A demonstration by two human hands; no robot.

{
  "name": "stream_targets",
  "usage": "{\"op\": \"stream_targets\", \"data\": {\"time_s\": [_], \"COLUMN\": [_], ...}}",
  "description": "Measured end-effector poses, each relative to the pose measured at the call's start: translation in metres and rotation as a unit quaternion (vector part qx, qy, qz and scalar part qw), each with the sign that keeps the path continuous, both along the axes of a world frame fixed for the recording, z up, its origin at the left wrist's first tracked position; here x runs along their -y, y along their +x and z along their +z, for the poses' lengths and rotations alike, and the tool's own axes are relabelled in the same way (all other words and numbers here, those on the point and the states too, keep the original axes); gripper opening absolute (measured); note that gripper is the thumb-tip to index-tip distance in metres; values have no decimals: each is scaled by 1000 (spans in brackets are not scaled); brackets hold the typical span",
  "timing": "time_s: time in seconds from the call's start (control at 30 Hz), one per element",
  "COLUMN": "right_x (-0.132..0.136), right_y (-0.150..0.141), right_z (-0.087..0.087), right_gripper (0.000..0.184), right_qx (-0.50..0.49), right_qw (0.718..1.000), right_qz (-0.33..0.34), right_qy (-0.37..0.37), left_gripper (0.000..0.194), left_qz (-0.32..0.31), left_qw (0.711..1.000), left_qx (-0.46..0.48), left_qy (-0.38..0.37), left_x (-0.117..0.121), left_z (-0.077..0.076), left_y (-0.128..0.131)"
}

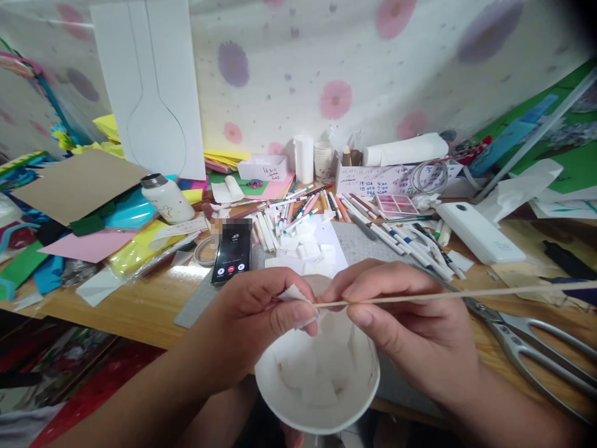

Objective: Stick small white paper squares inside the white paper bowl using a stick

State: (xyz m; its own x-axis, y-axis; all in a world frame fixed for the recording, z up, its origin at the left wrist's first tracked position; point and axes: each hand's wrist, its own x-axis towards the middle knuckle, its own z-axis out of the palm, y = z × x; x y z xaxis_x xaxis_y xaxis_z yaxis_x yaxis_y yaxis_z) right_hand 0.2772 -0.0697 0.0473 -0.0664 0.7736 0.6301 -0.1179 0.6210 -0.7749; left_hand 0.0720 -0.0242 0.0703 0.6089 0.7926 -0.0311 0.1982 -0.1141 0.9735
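My left hand pinches a small piece of white paper between thumb and fingers, folded at the end of a thin wooden stick. Thumb and fingers of my right hand are closed on the same stick a short way along, and its long end runs off to the right edge. Just below both hands is a white bowl, its opening facing up toward me. Pale scraps seem to lie inside it, though I cannot make them out clearly. What supports the bowl is hidden.
Large scissors lie to the right. Many markers and paper scraps spread behind my hands. A phone and a white bottle stand left, a white power bank right. A white board leans at the back.
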Motion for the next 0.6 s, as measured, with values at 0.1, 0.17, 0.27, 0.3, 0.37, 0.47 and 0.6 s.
{"op": "stream_targets", "data": {"time_s": [0.1,0.17,0.27,0.3,0.37,0.47,0.6], "right_x": [0,0,-1,-1,-1,-1,0], "right_y": [1,1,1,1,1,1,1], "right_z": [0,0,1,1,1,1,1], "right_gripper": [20,22,23,22,21,22,24], "right_qx": [0,-4,-5,-4,-2,-8,-17], "right_qw": [1000,1000,1000,1000,1000,1000,1000], "right_qz": [0,7,8,7,5,8,13], "right_qy": [0,1,2,1,1,0,-5], "left_gripper": [22,22,22,22,22,23,22], "left_qz": [-3,-5,-7,-6,-8,-9,-7], "left_qw": [1000,1000,1000,1000,1000,1000,1000], "left_qx": [3,5,4,3,2,4,8], "left_qy": [-1,-4,-16,-20,-21,-14,-19], "left_x": [0,0,-1,-1,-1,0,-1], "left_z": [1,2,3,3,4,4,4], "left_y": [0,1,1,2,2,2,4]}}
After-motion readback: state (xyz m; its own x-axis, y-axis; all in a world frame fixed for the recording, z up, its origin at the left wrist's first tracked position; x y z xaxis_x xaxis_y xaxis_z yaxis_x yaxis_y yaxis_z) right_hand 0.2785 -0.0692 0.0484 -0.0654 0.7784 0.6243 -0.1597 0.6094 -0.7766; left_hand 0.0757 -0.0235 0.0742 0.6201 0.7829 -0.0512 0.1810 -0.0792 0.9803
